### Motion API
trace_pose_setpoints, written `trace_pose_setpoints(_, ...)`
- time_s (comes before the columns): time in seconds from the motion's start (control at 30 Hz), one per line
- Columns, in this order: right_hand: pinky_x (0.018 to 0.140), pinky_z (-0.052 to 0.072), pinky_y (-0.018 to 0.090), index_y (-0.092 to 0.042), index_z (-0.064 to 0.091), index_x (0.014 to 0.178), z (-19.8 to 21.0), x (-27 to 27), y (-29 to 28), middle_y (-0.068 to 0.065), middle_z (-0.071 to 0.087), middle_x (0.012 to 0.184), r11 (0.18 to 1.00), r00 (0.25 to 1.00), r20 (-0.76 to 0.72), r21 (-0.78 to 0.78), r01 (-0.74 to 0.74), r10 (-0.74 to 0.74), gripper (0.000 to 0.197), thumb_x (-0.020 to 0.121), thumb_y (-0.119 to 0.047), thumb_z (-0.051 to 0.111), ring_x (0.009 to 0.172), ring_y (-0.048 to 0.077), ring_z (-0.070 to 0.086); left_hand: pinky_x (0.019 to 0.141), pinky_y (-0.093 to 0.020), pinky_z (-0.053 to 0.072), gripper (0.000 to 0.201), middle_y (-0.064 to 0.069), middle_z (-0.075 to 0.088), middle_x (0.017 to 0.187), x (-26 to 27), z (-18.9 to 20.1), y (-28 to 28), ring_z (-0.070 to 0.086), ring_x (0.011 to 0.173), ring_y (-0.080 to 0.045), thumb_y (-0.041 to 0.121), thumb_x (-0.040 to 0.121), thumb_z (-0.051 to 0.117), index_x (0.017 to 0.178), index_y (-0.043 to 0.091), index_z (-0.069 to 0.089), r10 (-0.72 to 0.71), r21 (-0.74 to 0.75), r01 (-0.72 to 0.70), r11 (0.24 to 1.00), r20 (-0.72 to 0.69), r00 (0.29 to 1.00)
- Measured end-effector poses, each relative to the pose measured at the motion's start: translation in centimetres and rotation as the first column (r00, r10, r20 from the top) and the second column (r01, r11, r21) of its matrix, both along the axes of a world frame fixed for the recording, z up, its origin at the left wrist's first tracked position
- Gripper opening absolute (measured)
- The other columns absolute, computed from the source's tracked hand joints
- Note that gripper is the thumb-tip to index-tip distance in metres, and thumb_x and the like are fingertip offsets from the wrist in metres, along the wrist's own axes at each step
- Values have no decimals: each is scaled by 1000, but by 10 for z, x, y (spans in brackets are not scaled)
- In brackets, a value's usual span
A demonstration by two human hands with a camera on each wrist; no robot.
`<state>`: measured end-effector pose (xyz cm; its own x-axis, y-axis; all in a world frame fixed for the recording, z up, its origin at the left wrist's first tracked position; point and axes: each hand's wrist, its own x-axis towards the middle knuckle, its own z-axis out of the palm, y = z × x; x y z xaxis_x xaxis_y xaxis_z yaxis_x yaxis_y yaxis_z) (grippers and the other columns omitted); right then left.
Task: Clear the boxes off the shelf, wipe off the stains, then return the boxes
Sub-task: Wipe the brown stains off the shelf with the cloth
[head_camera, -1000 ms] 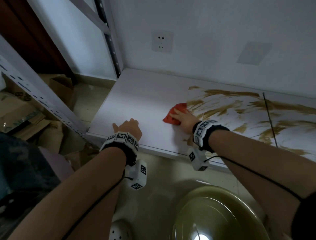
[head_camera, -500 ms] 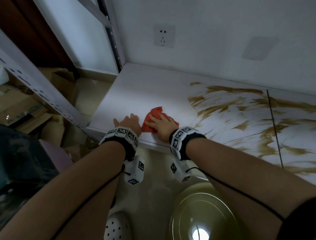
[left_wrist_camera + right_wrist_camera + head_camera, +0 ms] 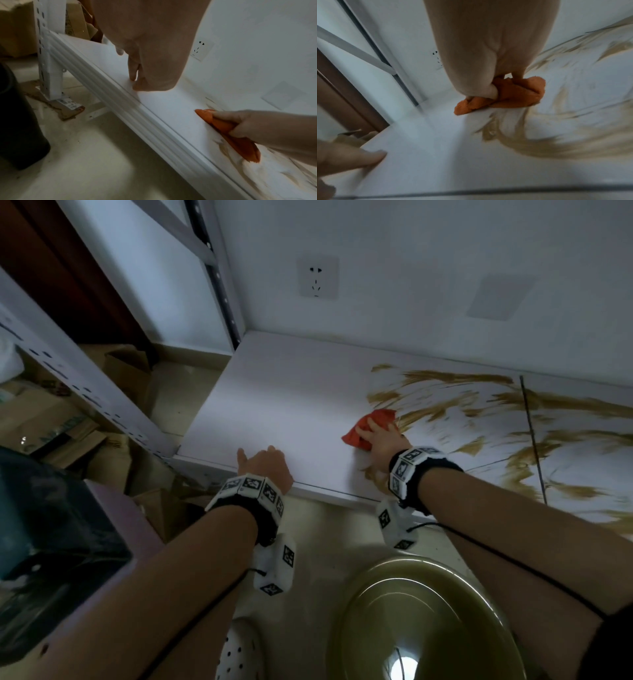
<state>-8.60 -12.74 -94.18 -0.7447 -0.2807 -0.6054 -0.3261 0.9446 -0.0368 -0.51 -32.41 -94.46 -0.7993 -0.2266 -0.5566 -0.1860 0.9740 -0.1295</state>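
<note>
Two hands are on the white shelf [image 3: 281,405], and only one is working. The right hand [image 3: 380,436] presses a bunched orange-red cloth [image 3: 371,426] flat against the shelf board; the thumb curls round the cloth's near edge and the fingers lie over its top, so the hand is holding the cloth rather than merely pushing it. The left hand [image 3: 265,465] rests near the shelf's front edge, well apart from the cloth, fingers bent loosely against the board and holding nothing; it looks like a brace. The cloth sits right at the near-left border of the brown stains [image 3: 455,409], which spread from the cloth away toward the right end of the shelf and toward the wall behind it. From the cloth toward the left end the board is white. So the dirt lies to the right of and beyond the gripping hand, and the streaks run mostly lengthwise along the shelf. The next stroke, I judge, calls for the right hand, which is at the stains, to push the cloth rightward into them. No boxes stand on the shelf; cardboard boxes [image 3: 126,371] lie on the floor past its left end, so their return is still to come.
</note>
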Motion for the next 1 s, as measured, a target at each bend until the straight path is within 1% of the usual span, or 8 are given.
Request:
trace_pose_setpoints(0.17,116,12,55,-35,9,150,-6,11,-29,-5,-9,159,988,992,17,-99,-122,124,75,92,-8,48,146,32,-6,118,-52,5,56,-4,25,154,7,-5,2,33,137,-19,15,93,34,148,9,23,-10,-16,10,1000,-32,999)
trace_pose_setpoints(0.33,117,7,56,-36,22,148,-7,36,-66,-5,-3,160,951,962,31,-167,-262,270,61,95,-10,41,146,30,-4,117,-52,10,55,-4,25,155,4,3,7,36,136,-24,17,94,33,148,10,23,25,7,-25,1000,10,1000)
trace_pose_setpoints(0.47,117,13,49,-33,31,145,-18,48,-51,-8,7,159,897,934,-48,-263,-355,355,51,98,-16,41,146,26,6,117,-51,12,54,-7,30,152,-1,9,13,36,136,-25,22,94,37,145,7,30,70,1,-70,998,38,997)
trace_pose_setpoints(0.57,118,13,41,-27,35,145,-19,39,-16,-3,14,158,904,957,-94,-316,-289,273,50,97,-13,43,146,24,11,118,-52,8,53,-9,26,154,-2,8,12,30,140,-26,17,95,37,146,5,29,83,6,-84,996,58,995)
trace_pose_setpoints(0.63,119,11,39,-25,30,147,-14,26,8,1,12,159,946,982,-102,-268,-183,161,58,94,-16,52,146,26,9,118,-52,5,56,-9,16,158,-2,3,9,22,143,-26,18,97,34,149,3,19,73,3,-74,997,80,994)
trace_pose_setpoints(0.77,118,11,48,-28,10,151,-6,9,21,-1,-4,160,996,999,0,-88,-32,32,84,87,-27,64,147,31,-2,117,-52,8,57,-9,11,158,0,-6,3,15,145,-25,22,98,33,150,6,14,74,23,-76,997,75,994)
trace_pose_setpoints(0.87,118,11,48,-25,7,152,-3,10,-1,3,-5,159,995,995,-50,-32,-92,90,84,88,-23,62,146,33,-4,117,-52,4,60,-7,6,159,-1,-8,5,12,146,-23,23,98,31,151,8,8,82,16,-84,996,90,993)
trace_pose_setpoints(1.0,115,15,56,-33,13,150,-7,23,-41,-5,-5,159,979,983,-1,-90,-181,182,69,94,-11,46,146,32,-2,117,-51,6,61,-6,5,160,-2,-5,9,14,146,-22,18,96,32,151,7,8,91,19,-93,996,77,993)
